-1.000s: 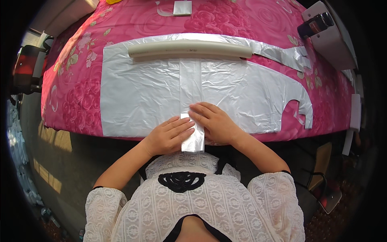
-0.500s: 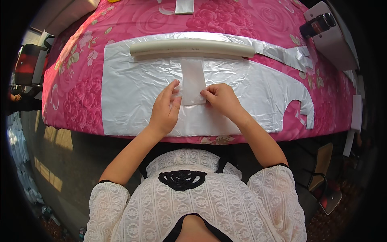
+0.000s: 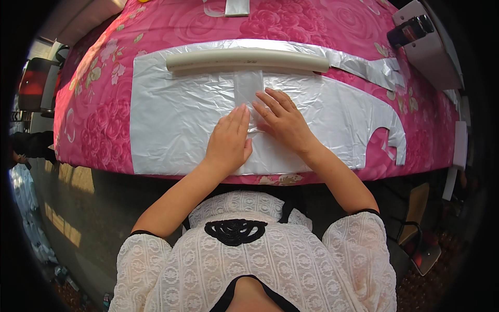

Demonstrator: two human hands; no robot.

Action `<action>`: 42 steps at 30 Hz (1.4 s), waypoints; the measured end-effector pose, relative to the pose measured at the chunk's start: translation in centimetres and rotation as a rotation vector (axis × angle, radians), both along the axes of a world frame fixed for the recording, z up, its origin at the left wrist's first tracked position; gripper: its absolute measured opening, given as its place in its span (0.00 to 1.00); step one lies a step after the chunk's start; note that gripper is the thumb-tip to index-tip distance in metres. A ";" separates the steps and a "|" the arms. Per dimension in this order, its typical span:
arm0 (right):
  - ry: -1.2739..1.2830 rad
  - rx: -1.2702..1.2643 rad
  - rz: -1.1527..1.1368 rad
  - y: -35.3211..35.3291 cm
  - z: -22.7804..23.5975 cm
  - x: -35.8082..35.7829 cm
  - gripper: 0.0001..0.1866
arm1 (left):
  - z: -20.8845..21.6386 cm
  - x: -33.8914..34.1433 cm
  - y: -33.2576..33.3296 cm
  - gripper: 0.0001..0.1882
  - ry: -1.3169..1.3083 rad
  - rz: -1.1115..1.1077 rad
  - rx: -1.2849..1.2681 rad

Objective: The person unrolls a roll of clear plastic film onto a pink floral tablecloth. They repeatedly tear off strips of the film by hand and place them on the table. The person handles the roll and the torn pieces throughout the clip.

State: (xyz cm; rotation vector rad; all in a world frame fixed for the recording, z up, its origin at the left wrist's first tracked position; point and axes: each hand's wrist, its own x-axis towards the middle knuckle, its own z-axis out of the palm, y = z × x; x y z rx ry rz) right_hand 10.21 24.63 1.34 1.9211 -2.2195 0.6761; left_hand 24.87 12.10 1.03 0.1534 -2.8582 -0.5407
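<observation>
A shiny silver plastic sheet (image 3: 176, 130), with a curved cut-out at its right end, lies spread before me. Near its middle is a translucent whitish rectangular piece (image 3: 248, 83), partly hidden by my hands. My left hand (image 3: 228, 139) rests with straight fingers along the left edge of that piece, fingertips on it. From the other side, my right hand (image 3: 283, 120) lies palm down with spread fingers over its right edge. Neither hand grips anything. Beyond my hands, a long off-white tube (image 3: 247, 60) lies crosswise on the sheet, above the piece's far end.
A pink floral cloth (image 3: 104, 130) covers the table. Silver strips (image 3: 374, 73) stick out right of the tube. A folded silver packet (image 3: 237, 8) lies at the far edge. At far right are a dark bottle (image 3: 410, 31) and a white box (image 3: 431, 54). A chair (image 3: 416, 229) stands lower right.
My right hand has let go of the piece's near right corner and spread flat farther up. My left hand has moved right, onto the piece's left edge.
</observation>
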 end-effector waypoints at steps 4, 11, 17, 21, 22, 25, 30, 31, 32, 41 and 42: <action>-0.161 0.146 0.173 -0.6 0.1 -1.9 0.23 | 0.6 -1.0 -0.9 0.29 0.044 -0.013 -0.063; -0.270 0.018 0.201 -0.9 0.1 -1.9 0.15 | 0.9 -1.0 -2.7 0.21 0.195 -0.194 -0.009; -0.289 -0.043 0.249 1.4 -0.2 1.9 0.16 | 0.9 2.9 -2.2 0.25 0.181 -0.326 0.098; -0.502 0.052 0.060 1.4 0.0 1.7 0.15 | 0.6 3.1 -2.4 0.24 0.044 -0.161 0.267; -0.581 0.095 -0.016 1.2 0.3 1.6 0.13 | 0.9 2.8 -2.2 0.23 -0.034 -0.070 0.312; -0.880 0.261 -0.284 -0.9 1.5 1.2 0.07 | 1.6 1.5 -1.7 0.23 -0.108 0.237 0.632; -0.658 0.374 -0.335 -3.0 2.3 0.6 0.15 | 1.5 -0.3 -2.8 0.31 -0.105 0.349 0.742; -0.638 0.388 -0.324 -3.3 2.4 0.5 0.16 | 1.5 -0.5 -3.0 0.32 -0.128 0.359 0.738; -0.617 0.402 -0.313 -3.5 2.4 0.3 0.17 | 1.3 -0.6 -3.2 0.34 -0.151 0.370 0.734; -0.852 0.610 -0.396 -4.8 2.7 -1.2 0.19 | 2.5 -0.5 -3.2 0.36 0.000 0.279 0.331; -0.854 0.614 -0.388 -4.9 2.6 -1.2 0.19 | 1.9 -0.3 -3.2 0.36 0.128 0.199 0.091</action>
